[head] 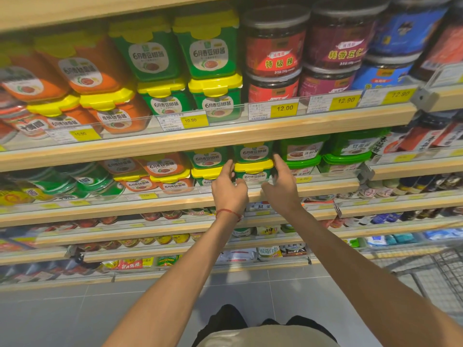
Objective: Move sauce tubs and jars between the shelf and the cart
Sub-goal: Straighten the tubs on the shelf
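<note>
On the second wooden shelf (325,187) stands a green sauce tub with a yellow lid (253,173), and a second green tub (253,152) is stacked on top of it. My left hand (229,190) presses on the lower tub's left side, fingers up along the edge and thumb in front. My right hand (281,186) holds its right side in the same way. The tub rests on the shelf between both hands. The wire cart (433,269) shows at the lower right edge.
More green tubs (206,159) and orange tubs (164,166) stand to the left, and light-green-lidded tubs (302,152) to the right. The upper shelf holds larger tubs (213,56) and dark-lidded jars (274,48). Lower shelves carry packets and small jars. Grey floor tiles lie below.
</note>
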Tool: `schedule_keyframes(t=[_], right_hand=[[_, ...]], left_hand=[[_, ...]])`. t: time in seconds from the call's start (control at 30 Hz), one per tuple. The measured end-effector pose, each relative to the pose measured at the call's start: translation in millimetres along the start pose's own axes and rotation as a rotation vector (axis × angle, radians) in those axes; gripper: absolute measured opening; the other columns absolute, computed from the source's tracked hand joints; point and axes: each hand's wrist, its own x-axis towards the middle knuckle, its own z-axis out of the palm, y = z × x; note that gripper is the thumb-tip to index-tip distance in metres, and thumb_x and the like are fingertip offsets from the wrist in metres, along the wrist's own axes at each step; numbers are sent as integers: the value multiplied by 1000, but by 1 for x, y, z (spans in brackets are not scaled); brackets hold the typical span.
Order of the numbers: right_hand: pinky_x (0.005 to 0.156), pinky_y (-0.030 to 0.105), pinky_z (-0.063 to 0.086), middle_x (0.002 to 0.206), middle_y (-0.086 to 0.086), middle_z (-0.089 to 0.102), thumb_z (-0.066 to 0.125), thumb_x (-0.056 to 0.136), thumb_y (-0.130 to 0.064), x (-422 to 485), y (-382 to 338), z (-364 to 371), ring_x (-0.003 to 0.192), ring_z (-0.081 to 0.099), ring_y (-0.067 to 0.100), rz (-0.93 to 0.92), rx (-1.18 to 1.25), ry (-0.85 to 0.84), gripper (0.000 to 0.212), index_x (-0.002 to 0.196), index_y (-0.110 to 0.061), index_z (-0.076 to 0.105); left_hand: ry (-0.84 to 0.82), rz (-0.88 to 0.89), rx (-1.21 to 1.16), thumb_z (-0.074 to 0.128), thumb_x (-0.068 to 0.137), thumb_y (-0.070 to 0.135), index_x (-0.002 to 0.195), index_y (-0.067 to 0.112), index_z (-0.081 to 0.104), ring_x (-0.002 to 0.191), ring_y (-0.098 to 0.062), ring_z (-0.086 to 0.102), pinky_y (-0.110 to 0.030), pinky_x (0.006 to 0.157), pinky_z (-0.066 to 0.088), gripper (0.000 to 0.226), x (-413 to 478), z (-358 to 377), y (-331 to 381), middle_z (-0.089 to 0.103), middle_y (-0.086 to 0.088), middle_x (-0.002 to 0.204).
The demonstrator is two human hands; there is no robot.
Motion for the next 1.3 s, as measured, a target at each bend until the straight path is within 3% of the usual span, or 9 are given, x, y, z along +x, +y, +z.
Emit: schedule_keyframes(t=[0.27,0.37,0.47,0.6,0.77,0.93,1.1,1.2,1.3], right_hand=[[115,50,44,154,10,49,61,88,6,-4,6,8,144,44,27,36,25,88,77,159,-12,36],[113,53,46,158,8,45,60,86,5,-1,8,9,147,41,29,21,1,20,87,163,-17,28],[104,42,51,165,3,36,57,87,9,5,3,6,150,36,24,53,30,-32,93,166,-21,17],[98,29,51,163,3,40,55,86,15,8,7,-1,149,39,19,75,92,-60,93,165,-20,20],[93,13,46,163,5,40,54,85,20,10,15,-5,154,32,22,62,153,-83,93,164,-17,22],[85,15,52,166,-1,33,56,88,19,2,13,-4,155,30,23,2,154,-72,93,165,-19,20],[81,5,49,152,-18,37,55,88,16,-2,10,-2,150,34,14,-16,116,-49,93,165,-21,20],[98,24,50,144,-22,38,54,89,13,-12,4,5,149,38,15,-4,104,-21,90,165,-21,21],[116,40,44,161,3,42,53,90,14,-33,2,24,149,41,21,34,145,79,79,161,-15,31]], left_hand=[[-101,-98,-117,63,94,9,155,19,39,134,-15,53,-22,101,47,67,1,4,-8,52,-5,150],[-167,-101,-80,63,93,10,160,24,29,77,16,54,0,61,40,76,4,7,-7,50,12,131],[-185,-124,-77,61,92,6,161,22,23,55,13,39,0,50,37,81,5,9,-6,44,23,97],[-180,-146,-135,61,88,-1,160,22,27,105,4,59,-2,75,39,83,7,11,-13,60,15,124],[-192,-147,-224,58,85,-7,159,25,31,145,-14,40,-12,99,39,85,2,8,-14,41,-3,159],[-232,-117,-182,59,85,-7,159,26,31,149,-18,36,-11,100,40,86,4,3,-17,38,-6,160],[-282,-100,-203,58,86,-13,160,23,26,151,-20,31,-35,117,39,89,7,0,-18,32,-5,163],[-351,-73,-176,60,88,-12,161,27,22,149,-18,34,-23,94,51,91,7,-5,-19,28,1,165],[-313,-62,-168,54,90,-12,156,19,37,141,-13,46,-21,98,50,75,5,-18,-30,42,-1,158]])
